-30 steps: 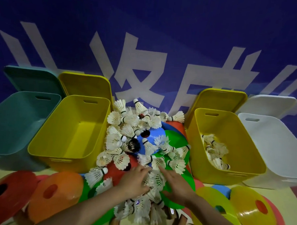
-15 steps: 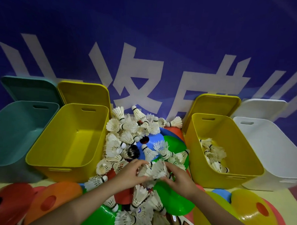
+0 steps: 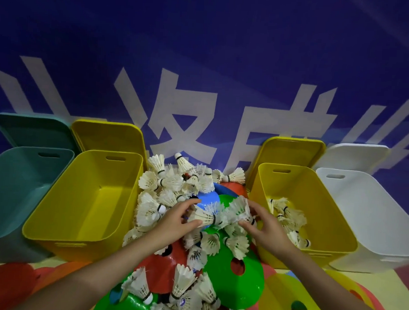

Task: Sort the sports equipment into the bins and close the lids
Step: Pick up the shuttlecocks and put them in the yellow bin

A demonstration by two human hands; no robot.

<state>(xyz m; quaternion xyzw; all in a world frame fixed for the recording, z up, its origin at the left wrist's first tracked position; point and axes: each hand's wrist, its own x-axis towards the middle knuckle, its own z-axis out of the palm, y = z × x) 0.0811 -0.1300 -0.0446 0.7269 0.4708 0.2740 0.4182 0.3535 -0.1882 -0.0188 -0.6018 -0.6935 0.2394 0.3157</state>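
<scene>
A heap of white feather shuttlecocks (image 3: 171, 184) lies on coloured disc cones between two yellow bins. My left hand (image 3: 177, 220) grips a shuttlecock (image 3: 202, 217) over the heap, thumb and fingers curled round its feathers. My right hand (image 3: 265, 224) pinches a bunch of shuttlecocks (image 3: 238, 209) beside the right yellow bin (image 3: 325, 214), which holds several shuttlecocks. The left yellow bin (image 3: 84, 196) has nothing in it. A green cone (image 3: 238, 280) and a red cone (image 3: 163, 268) lie under the heap.
A teal bin (image 3: 17, 189) stands far left and a white bin (image 3: 369, 220) far right. All four lids lean open against the blue banner wall behind. More cones in orange, red and yellow (image 3: 293, 301) lie along the near floor.
Both hands have risen from the near side of the heap, each holding shuttlecocks, and moved apart. The right hand has drifted toward the right yellow bin. The camera has moved closer.
</scene>
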